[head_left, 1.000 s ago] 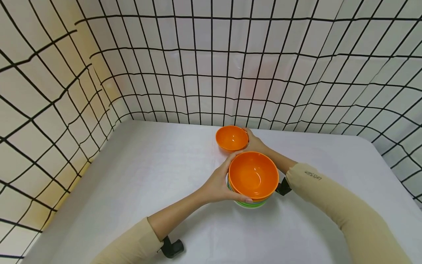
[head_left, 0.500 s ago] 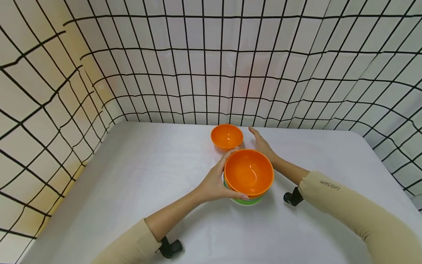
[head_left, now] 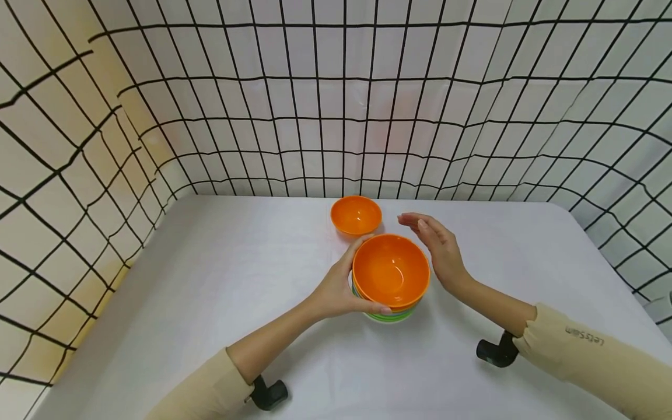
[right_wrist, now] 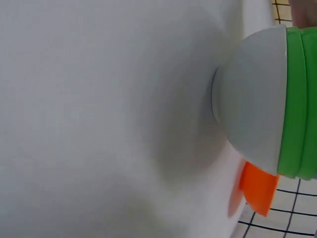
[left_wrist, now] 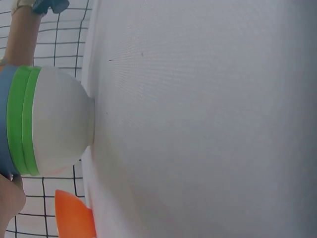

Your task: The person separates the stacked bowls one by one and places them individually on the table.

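A stack of bowls stands on the white table, with an orange bowl [head_left: 391, 271] on top. Below it the left wrist view shows a blue bowl [left_wrist: 7, 119], then green rims [left_wrist: 23, 121] and a white lower part [left_wrist: 62, 119] on the cloth. My left hand [head_left: 338, 291] grips the stack from the left, thumb along the near side and fingers round the far side. To the right, my right hand [head_left: 443, 254] is held off the bowls, fingers extended and holding nothing. Behind the stack sits a smaller orange bowl [head_left: 356, 216], apart from both hands.
A black wire grid [head_left: 343, 105] rises behind the table, with another grid [head_left: 58, 169] along the left side. White cloth [head_left: 236, 251] covers the table. Black wrist cameras [head_left: 269, 394] hang below both sleeves.
My right hand has let go of the smaller orange bowl and drawn back to the right and nearer. The left hand keeps its grip on the stack.
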`<state>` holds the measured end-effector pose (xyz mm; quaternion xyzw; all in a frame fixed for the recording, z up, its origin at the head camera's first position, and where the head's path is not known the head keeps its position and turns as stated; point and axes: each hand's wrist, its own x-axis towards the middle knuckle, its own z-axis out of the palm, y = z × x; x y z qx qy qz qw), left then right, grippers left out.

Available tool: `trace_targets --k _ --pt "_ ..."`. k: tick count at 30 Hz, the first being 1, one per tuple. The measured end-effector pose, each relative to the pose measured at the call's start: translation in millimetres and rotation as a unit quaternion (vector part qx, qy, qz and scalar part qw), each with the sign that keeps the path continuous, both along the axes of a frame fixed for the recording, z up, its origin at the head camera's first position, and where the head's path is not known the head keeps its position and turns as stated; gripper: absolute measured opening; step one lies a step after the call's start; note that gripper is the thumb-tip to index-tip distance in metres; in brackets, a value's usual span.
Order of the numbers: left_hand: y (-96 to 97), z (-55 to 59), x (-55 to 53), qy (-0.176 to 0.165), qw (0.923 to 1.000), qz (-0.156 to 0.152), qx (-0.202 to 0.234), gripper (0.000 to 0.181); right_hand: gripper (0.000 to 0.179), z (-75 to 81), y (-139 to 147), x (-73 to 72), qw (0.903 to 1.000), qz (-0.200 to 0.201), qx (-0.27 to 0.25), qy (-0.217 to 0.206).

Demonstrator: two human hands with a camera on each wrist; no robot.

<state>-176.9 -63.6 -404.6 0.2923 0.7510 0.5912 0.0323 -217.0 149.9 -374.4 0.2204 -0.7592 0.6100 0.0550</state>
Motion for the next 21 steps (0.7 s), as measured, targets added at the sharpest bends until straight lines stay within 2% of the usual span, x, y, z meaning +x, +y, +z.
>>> trace_targets --k 4,8,11,13,21 --pt "0.0 0.1 0.2 -0.004 1.0 0.0 -0.003 0.104 0.042 4.6 7.1 15.1 0.9957 0.066 0.048 0.044" --pt "-0.1 -1.1 -0.6 -0.001 1.0 -0.001 -0.004 0.103 0.073 6.6 11.1 26.6 0.9831 0.12 0.096 0.1" --pt "-0.1 -1.7 -1.4 0.008 1.0 -0.002 0.002 0.104 0.095 7.9 11.6 29.6 0.9742 0.124 0.136 0.131" --pt "-0.2 -1.0 -1.6 0.01 0.9999 -0.001 0.005 0.104 0.103 8.6 11.1 29.9 0.9704 0.117 0.158 0.141" --pt "1.0 -0.7 -1.1 0.013 0.9999 0.0 0.005 0.106 0.107 9.4 13.2 31.8 0.9679 0.105 0.184 0.135"
